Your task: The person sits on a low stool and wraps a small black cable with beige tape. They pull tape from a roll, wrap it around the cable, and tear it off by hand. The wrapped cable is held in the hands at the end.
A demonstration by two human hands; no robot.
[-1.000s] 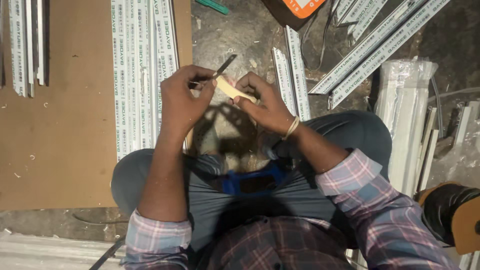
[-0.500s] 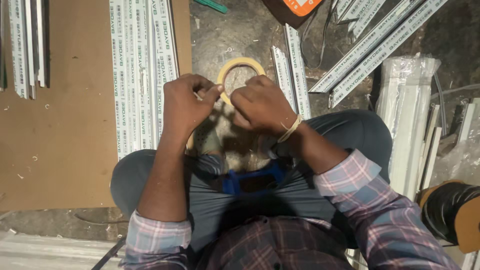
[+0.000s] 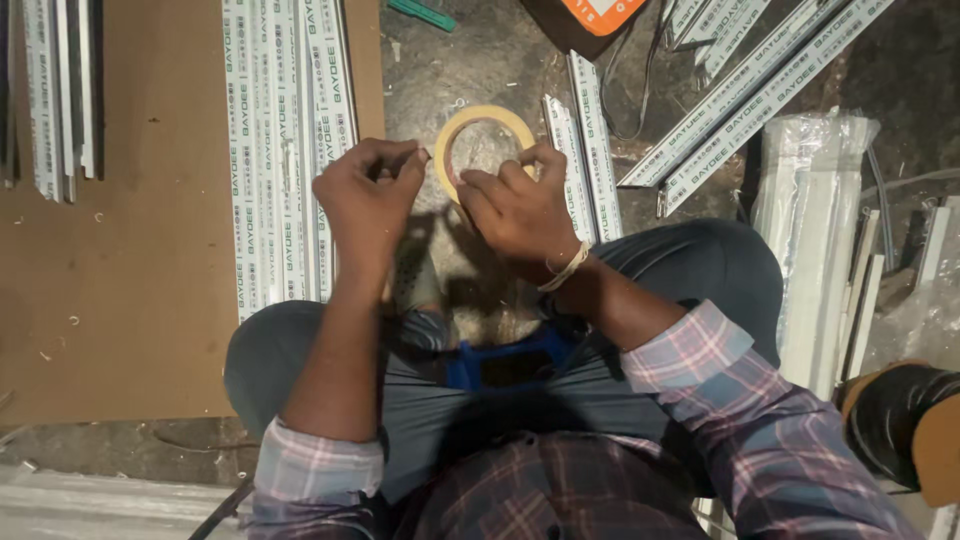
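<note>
Brown board (image 3: 130, 300) covers the floor at left, w/ a bundle of white printed strips (image 3: 285, 150) lying lengthwise on its right edge and more strips (image 3: 60, 90) at far left. Bare grey floor (image 3: 480, 60) fills the middle. Upper right: approx. 4 long strips (image 3: 760, 90) lie diagonally; below them a plastic-wrapped bundle (image 3: 815, 230) stands lengthwise. 2 short strips (image 3: 585, 140) lie just right of the hands. Orange-and-black object (image 3: 590, 15) sits at top edge, green tool (image 3: 420, 12) near it.

Person sits cross-legged, plaid sleeves rolled. Tape roll (image 3: 485, 125), tan ring, is held upright over the floor between both hands. Right hand (image 3: 515, 215) grips the roll's lower right rim, fingers curled. Left hand (image 3: 370, 195) is pinched closed at the roll's left edge; can't tell if it holds the tape end. Nothing blocks the roll.
</note>
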